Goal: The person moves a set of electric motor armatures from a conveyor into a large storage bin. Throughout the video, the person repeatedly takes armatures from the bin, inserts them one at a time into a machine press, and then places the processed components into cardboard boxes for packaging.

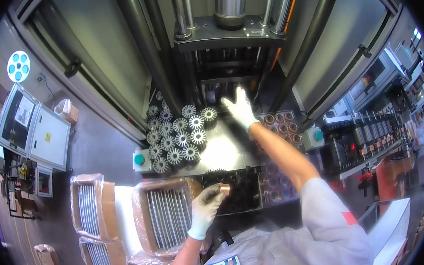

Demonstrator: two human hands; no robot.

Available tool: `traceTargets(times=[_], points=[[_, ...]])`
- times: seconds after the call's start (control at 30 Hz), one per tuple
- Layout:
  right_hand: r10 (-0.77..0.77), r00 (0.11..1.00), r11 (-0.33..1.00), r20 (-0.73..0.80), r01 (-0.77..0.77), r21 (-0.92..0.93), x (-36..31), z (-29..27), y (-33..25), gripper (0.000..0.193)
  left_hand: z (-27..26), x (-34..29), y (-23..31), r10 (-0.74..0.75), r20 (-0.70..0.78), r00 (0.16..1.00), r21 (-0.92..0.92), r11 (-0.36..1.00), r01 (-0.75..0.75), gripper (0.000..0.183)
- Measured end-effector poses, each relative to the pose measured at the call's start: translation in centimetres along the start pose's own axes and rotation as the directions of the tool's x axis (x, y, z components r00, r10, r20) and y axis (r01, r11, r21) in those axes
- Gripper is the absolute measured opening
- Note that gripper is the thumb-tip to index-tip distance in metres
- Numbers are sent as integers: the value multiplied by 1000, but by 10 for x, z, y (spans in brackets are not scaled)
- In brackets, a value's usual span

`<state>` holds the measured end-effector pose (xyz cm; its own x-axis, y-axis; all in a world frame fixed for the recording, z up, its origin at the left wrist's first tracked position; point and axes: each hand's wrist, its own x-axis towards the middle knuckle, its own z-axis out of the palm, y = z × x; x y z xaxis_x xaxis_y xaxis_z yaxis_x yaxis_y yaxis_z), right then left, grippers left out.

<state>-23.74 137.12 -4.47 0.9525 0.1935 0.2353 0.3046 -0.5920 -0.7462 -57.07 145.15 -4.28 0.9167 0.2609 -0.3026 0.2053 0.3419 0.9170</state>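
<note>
My left hand, in a white glove, is closed on a small copper-coloured ring-shaped part in front of my body. My right hand, also gloved, reaches forward to the lower part of a press. Its thumb and fingers are spread, and I see nothing between them. Left of it stand several stacks of slotted round metal cores on the bright metal table. Beside my right wrist lies a clear tray of copper ring parts. What sits under the press is dark and hard to make out.
Another tray of copper parts lies nearer me. Cardboard boxes of metal shafts stand at the left. Green buttons flank the table, with another button at the right. Dark slanting bars frame the press.
</note>
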Motion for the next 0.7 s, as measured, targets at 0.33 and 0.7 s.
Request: traceTargets(times=[0.33, 0.7], points=[[109, 988, 955, -108, -74, 287, 67, 34, 5, 72, 10, 28, 3, 136, 24, 990, 270, 953, -137, 25], [51, 992, 902, -116, 4, 431, 76, 5, -32, 45, 15, 79, 41, 337, 108, 935, 444, 825, -349, 16]])
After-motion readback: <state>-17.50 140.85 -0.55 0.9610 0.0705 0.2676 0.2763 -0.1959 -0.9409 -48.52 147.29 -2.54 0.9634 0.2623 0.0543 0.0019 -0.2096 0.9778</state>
